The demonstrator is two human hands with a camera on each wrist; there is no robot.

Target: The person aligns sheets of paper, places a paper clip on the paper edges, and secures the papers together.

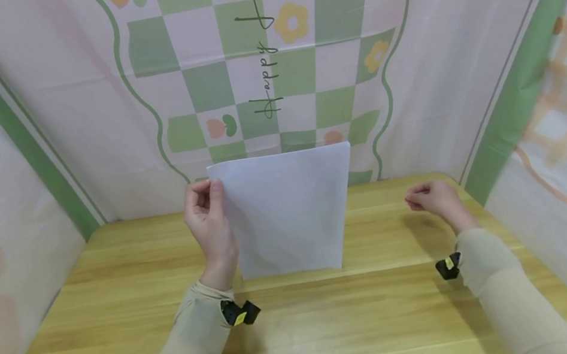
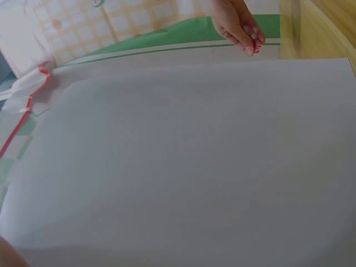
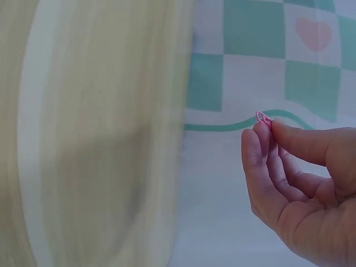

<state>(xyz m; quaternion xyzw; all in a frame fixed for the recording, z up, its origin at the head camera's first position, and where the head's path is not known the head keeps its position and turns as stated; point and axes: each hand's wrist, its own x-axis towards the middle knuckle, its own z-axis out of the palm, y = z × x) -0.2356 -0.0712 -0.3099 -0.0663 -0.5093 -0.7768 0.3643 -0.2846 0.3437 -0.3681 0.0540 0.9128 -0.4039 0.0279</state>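
White paper (image 1: 288, 212) stands upright above the wooden table, its lower edge close to the tabletop. My left hand (image 1: 212, 229) pinches it near the upper left corner, thumb in front. Paper fills most of the left wrist view, where only a bit of the left hand shows at the lower left corner. Off to the right and apart from the paper, my right hand (image 1: 436, 198) pinches a small pink wire paper clip (image 3: 264, 119) between thumb and fingertips. Its looped end sticks out past the fingertips. Whether the paper is one sheet or several, I cannot tell.
The wooden table (image 1: 305, 331) reaches back to a printed cloth (image 1: 241, 31) with green checks and lettering. More cloth hangs at the left and right sides. A small black camera (image 1: 239, 312) sits on each wrist.
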